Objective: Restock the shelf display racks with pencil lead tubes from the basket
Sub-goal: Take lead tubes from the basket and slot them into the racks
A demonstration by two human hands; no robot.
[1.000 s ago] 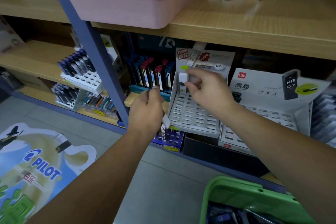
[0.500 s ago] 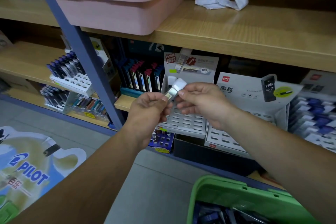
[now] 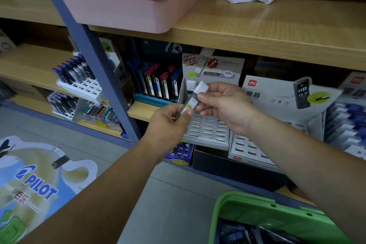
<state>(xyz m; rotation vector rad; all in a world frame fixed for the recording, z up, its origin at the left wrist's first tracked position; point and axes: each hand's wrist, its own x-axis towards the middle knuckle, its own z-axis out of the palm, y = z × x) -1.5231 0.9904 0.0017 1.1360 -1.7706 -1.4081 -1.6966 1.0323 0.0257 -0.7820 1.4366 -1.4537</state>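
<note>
Left hand (image 3: 168, 123) pinches the lower end of the pencil lead tube (image 3: 190, 104). Right hand (image 3: 223, 105) pinches it just below the white cap. The tube is tilted, just in front of the white slotted rack (image 3: 208, 129). The green basket (image 3: 257, 207) sits below the rack.

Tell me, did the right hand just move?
Yes. The right hand pulled back from the white rack top row and now pinches a lead tube.

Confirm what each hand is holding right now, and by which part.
One pencil lead tube, shared: the left hand pinches its lower end, the right hand pinches the upper part just below the white cap.
</note>
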